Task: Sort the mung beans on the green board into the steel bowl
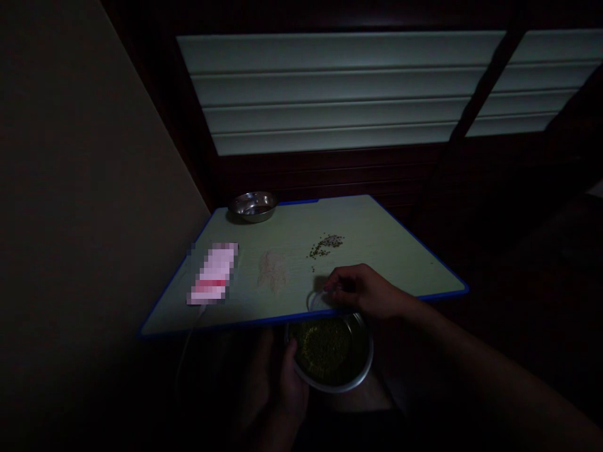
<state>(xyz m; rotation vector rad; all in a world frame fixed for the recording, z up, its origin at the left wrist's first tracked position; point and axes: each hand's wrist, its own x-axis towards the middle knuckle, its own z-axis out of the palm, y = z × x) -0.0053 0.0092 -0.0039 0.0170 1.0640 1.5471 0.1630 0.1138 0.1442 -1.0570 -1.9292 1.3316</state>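
My left hand (293, 380) grips the left rim of a metal bowl (357, 382), thumb over the edge, just below the table's front edge. Small greenish grains (325, 345), like mung beans, lie inside it. Above the bowl, at the table edge, my right hand (360, 290) is closed with its fingers pinched on a small clear cup (318, 301), of which mostly the curved rim shows. Just beyond that hand, a loose patch of dark and pale beans (327, 243) is scattered on the tabletop. Left of it lies a thin spread of pale grains (272, 271).
The pale table (377, 232) has a blue edge. A shiny steel bowl (254, 207) stands at its back left corner. A lit, pixelated phone (214, 273) lies at the left, its cable (186, 348) hanging over the front. A wall and slatted panels (330, 88) border the table.
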